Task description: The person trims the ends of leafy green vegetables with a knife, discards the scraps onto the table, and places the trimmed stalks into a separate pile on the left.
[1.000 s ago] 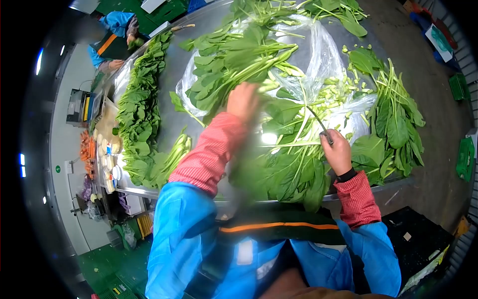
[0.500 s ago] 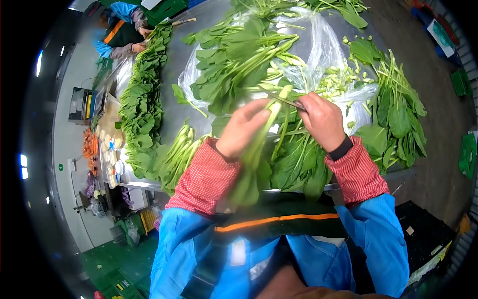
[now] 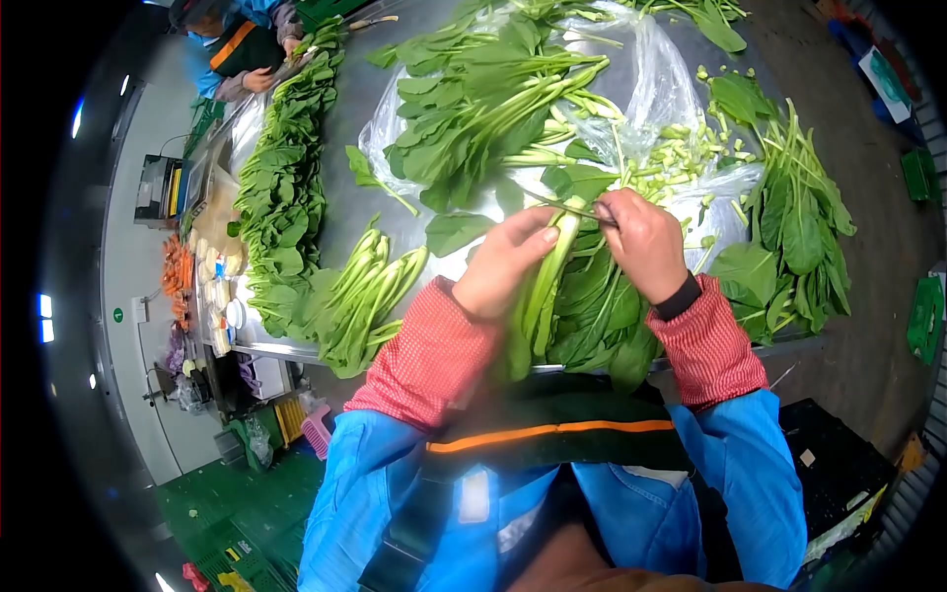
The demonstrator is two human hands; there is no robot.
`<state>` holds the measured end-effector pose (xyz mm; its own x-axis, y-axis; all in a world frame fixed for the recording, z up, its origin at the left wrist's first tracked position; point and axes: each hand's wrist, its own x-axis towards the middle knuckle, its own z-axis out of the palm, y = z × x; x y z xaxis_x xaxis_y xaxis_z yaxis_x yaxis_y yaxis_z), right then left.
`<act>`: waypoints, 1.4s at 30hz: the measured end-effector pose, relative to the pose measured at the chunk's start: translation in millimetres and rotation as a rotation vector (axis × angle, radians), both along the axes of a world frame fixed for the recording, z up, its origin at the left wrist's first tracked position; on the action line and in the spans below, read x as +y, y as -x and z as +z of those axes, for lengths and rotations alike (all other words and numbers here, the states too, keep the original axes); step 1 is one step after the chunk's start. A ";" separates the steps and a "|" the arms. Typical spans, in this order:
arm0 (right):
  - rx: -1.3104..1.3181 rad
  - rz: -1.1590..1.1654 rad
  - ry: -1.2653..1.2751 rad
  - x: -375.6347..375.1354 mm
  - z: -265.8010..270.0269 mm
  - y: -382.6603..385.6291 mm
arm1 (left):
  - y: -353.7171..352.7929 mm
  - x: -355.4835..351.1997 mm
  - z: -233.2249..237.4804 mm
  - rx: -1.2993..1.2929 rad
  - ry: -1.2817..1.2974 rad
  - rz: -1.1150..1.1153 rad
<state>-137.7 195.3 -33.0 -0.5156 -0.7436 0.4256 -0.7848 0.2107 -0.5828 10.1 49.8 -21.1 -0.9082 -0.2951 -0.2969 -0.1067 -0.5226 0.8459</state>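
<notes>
My left hand (image 3: 505,264) is closed around a green leafy vegetable (image 3: 552,271), its pale stem end pointing up and away from me and its leaves hanging towards my apron. In my right hand (image 3: 643,242) is a small knife (image 3: 564,204), its thin blade lying across the stem end close to my left thumb. Under and beside my hands lie loose leafy greens (image 3: 597,306), and a single leaf (image 3: 582,181) rests just beyond the blade. Cut stem pieces (image 3: 681,163) are scattered on clear plastic past my right hand.
A pile of greens (image 3: 483,109) lies ahead beside a plastic bag (image 3: 646,84). More greens (image 3: 789,217) hang over the right edge. At left are stacked greens (image 3: 286,187), a smaller bunch (image 3: 370,281) and another knife (image 3: 373,21). A co-worker (image 3: 237,54) stands at the far left.
My left hand has shifted slightly right and nearer to me with the vegetable, which now shows less blur. My right hand still holds the knife at the stem end. The co-worker's hands have moved.
</notes>
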 end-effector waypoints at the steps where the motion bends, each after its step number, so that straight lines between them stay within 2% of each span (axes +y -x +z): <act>1: -0.040 -0.035 -0.020 1.0 -14.6 1.8 | -2.4 -3.2 -4.5 -0.001 -0.013 -0.014; 3: -0.108 -0.090 -0.058 2.4 -46.6 10.0 | -4.9 -6.3 -4.7 -0.009 -0.011 0.011; 4: -0.293 -0.123 -0.122 1.9 -47.2 13.8 | -6.2 -4.0 0.1 -0.025 0.005 0.041; 5: -0.668 -0.116 -0.281 7.6 -43.9 18.6 | -6.2 -3.2 2.1 -0.041 0.019 0.070; 7: -0.883 0.054 0.120 -2.6 -35.3 -0.4 | -9.5 -6.1 -13.8 -0.114 0.110 0.092; 8: -1.006 0.150 0.064 -4.9 -21.9 -4.1 | -8.2 -7.9 -19.3 -0.148 0.135 0.073; 10: -0.988 0.261 0.037 -18.6 -21.1 -5.4 | -4.0 -11.4 -25.9 -0.131 0.113 0.047; 11: -1.014 0.273 0.025 -24.5 -17.5 -2.6 | -5.3 -13.4 -25.9 -0.177 0.466 0.114; 13: -1.126 0.143 0.074 -30.3 -21.5 8.6 | -5.8 -17.4 -13.0 -0.266 1.170 0.253; 14: -0.938 0.095 0.028 -36.0 -22.5 12.1 | -7.4 -24.0 -3.9 -0.250 1.183 0.245; 17: -0.749 0.315 0.040 -67.8 -24.4 0.0 | -11.9 -24.2 -22.1 -0.111 0.776 0.020; 18: -0.953 0.334 -0.087 -78.3 -27.5 4.3 | -15.1 -25.7 -40.6 -0.124 0.827 0.023; 19: -0.918 0.294 -0.031 -91.2 -25.4 10.4 | -14.9 -29.4 -33.5 -0.154 0.637 0.047; 21: -0.532 0.035 -0.064 -115.6 -49.7 34.4 | -19.5 -38.8 -12.2 -0.214 0.256 0.086; 22: -0.323 -0.036 -0.082 -125.9 -83.5 49.6 | -20.8 -41.3 -5.7 -0.141 0.256 0.201; 23: -0.113 -0.106 -0.098 -132.2 -114.9 62.6 | -25.7 -49.4 -3.1 -0.181 0.269 0.231; 24: -0.115 -0.106 -0.285 -134.3 -118.6 67.0 | -30.8 -55.7 -0.4 -0.219 0.304 0.240; 27: -0.030 -0.110 -0.483 -134.1 -123.9 61.0 | -36.4 -63.1 0.8 -0.244 0.413 0.267; 29: -0.034 -0.049 -0.413 -124.0 -113.1 56.3 | -37.9 -62.7 4.2 -0.276 0.497 0.267; 34: -0.066 0.074 -0.265 -81.7 -41.1 45.9 | -30.0 -54.9 -5.0 -0.234 1.059 0.260; 37: -0.142 0.229 -0.131 -51.9 12.6 43.5 | -3.9 -42.3 20.5 0.005 1.508 0.193; 38: -0.155 0.274 -0.100 -43.5 28.1 42.0 | 5.1 -36.2 29.3 0.037 1.584 0.174; 41: -0.329 0.342 -0.030 -23.7 45.0 49.5 | 26.4 -18.0 44.0 0.042 1.620 0.069; 42: -0.409 0.343 0.026 -17.8 52.2 50.7 | 28.5 -18.0 45.3 -0.050 1.564 -0.103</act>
